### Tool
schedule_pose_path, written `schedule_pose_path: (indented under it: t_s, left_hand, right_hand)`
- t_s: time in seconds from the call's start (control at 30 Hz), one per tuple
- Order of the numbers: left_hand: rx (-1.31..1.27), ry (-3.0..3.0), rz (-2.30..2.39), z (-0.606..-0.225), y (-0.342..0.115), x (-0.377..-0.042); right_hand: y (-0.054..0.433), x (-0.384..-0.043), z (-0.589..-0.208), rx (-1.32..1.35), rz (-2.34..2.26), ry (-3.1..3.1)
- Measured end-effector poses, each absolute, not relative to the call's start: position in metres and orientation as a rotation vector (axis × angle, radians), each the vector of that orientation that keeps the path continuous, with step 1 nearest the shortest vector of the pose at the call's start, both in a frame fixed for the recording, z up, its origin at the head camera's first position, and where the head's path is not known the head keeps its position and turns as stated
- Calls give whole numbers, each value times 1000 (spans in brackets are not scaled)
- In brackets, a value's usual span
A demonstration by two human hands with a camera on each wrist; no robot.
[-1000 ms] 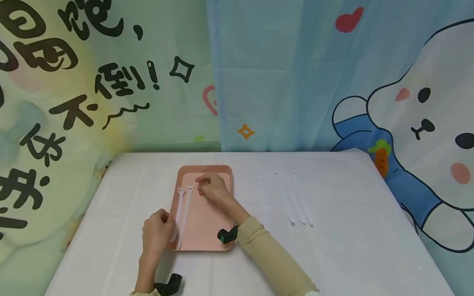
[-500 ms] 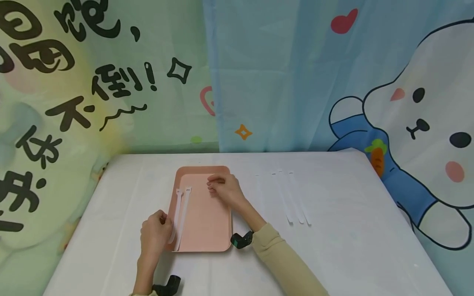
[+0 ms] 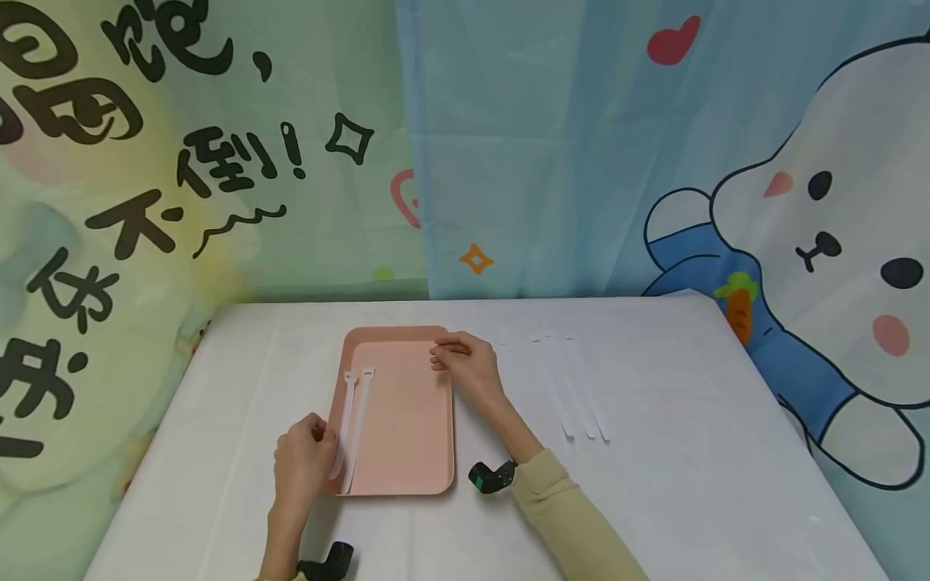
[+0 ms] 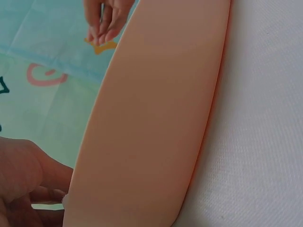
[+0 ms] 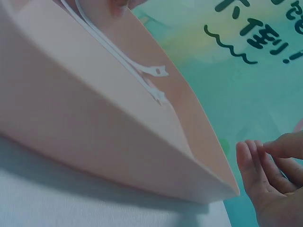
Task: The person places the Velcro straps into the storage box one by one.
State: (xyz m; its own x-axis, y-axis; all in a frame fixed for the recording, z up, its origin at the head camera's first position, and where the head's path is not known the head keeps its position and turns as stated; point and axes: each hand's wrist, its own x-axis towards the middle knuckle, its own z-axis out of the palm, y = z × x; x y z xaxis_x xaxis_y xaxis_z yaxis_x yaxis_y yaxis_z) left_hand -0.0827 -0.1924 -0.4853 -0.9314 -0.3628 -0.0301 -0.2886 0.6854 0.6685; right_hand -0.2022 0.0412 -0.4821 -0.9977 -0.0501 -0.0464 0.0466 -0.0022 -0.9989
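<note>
Two white cable ties with slotted heads (image 3: 358, 428) lie lengthwise in the left part of a pink tray (image 3: 407, 489). My left hand (image 3: 303, 456) is at the tray's left rim, its fingers curled. In the left wrist view the left hand (image 4: 28, 179) has its fingertips right at the rim, beside a small white bit; I cannot tell what they grip. My right hand (image 3: 468, 367) hovers over the tray's far right corner. In the right wrist view the right hand (image 5: 277, 175) has loosely bent fingers, thumb near the fingertips, with nothing between them.
Several more white cable ties (image 3: 581, 395) lie on the white tabletop (image 3: 697, 484) right of the tray, faint against the cloth. Behind the table hangs a printed curtain (image 3: 538, 161). A black wrist camera (image 3: 492, 478) sits on my right wrist.
My right hand has moved right, from over the middle of the tray to its far right corner. The left hand and the two ties in the tray stay put.
</note>
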Motion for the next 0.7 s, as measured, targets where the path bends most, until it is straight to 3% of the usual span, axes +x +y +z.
schedule_pose_path:
  t_s: [0.7]
  left_hand:
    - [528,-2780,-1075,-485,-192,-81]
  right_hand:
    - [96,-218,-496,139,-2020,2393]
